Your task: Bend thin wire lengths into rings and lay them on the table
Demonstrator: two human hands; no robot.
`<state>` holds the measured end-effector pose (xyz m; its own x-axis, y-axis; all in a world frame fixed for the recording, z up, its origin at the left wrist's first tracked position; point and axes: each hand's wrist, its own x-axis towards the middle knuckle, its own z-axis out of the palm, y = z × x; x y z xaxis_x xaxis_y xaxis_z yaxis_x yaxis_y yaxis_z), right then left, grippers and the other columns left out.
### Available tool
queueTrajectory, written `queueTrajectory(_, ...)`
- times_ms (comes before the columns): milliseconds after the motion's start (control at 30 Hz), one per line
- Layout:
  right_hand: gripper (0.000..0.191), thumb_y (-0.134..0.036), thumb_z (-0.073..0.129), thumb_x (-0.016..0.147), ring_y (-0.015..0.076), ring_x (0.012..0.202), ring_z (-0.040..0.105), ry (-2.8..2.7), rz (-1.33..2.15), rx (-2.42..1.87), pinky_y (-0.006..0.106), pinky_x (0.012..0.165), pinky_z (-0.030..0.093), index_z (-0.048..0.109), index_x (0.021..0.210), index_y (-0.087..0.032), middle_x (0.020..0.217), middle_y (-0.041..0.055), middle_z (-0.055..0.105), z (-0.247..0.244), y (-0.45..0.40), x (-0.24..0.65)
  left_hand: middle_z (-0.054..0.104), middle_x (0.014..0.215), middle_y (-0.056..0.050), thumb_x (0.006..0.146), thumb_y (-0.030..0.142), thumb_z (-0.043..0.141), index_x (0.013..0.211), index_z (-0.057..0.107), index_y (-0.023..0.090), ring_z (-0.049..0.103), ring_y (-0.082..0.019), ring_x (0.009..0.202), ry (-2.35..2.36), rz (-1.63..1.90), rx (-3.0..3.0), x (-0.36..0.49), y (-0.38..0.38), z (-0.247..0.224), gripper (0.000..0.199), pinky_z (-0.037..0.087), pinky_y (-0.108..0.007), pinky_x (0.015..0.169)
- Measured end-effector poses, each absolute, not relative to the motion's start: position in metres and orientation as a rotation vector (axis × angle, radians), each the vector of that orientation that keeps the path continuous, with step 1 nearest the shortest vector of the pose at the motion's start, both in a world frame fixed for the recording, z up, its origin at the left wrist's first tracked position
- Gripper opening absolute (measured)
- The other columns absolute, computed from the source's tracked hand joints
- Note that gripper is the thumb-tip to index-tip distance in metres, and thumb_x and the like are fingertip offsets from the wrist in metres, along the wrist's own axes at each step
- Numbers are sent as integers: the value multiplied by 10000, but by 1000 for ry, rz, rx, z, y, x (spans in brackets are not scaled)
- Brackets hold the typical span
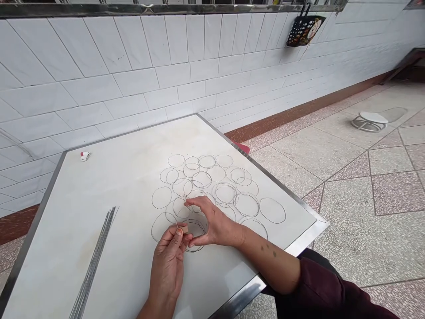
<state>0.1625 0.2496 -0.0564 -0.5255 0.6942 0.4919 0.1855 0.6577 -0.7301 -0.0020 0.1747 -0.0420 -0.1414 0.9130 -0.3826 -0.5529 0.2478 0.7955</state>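
Observation:
My left hand (171, 254) is closed in a pinch above the near part of the table. Between its thumb and fingers is a small tan block-like piece (185, 228), and a thin wire end seems to stick up beside it. My right hand (215, 221) curves in a C, thumb and fingers apart with nothing visible between them. Its thumb comes close to the left fingertips; whether they touch I cannot tell. Beneath and beyond both hands lie several thin wire rings (272, 210), many overlapping. A bundle of straight wires (94, 263) rests left of my left hand.
The white table (133, 164) has a metal edge and stands by a tiled wall (133, 84). A small red-and-white item (85, 156) sits at its far left corner. A black basket (305, 31) hangs on the wall. On the floor to the right is a low white stool (370, 120).

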Motion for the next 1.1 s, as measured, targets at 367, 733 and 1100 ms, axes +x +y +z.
queueTrajectory(367,208,-360,632,916,155,813,598,-1870,840,-804,294,696,521,661,1084,-240,951,50,638,-46,253,173,655,1004,-48,715,399,807,790,765,183,617,-159,788,1181,1098,657,-11,178,-34,233,501,-325,844)
queueTrajectory(733,121,-218,608,898,113,664,556,-1973,911,-872,229,584,470,703,973,-219,810,12,597,-48,253,176,723,932,-71,665,334,857,839,782,154,655,-158,747,1143,1115,474,-9,182,-36,261,533,-334,837)
queueTrajectory(1100,106,-165,604,854,110,671,531,-1808,995,-1068,238,616,460,685,898,-217,799,-2,600,-45,253,174,723,1124,-124,777,323,772,1050,749,168,674,-264,1036,1021,1149,473,-11,180,-35,314,455,-453,1043)
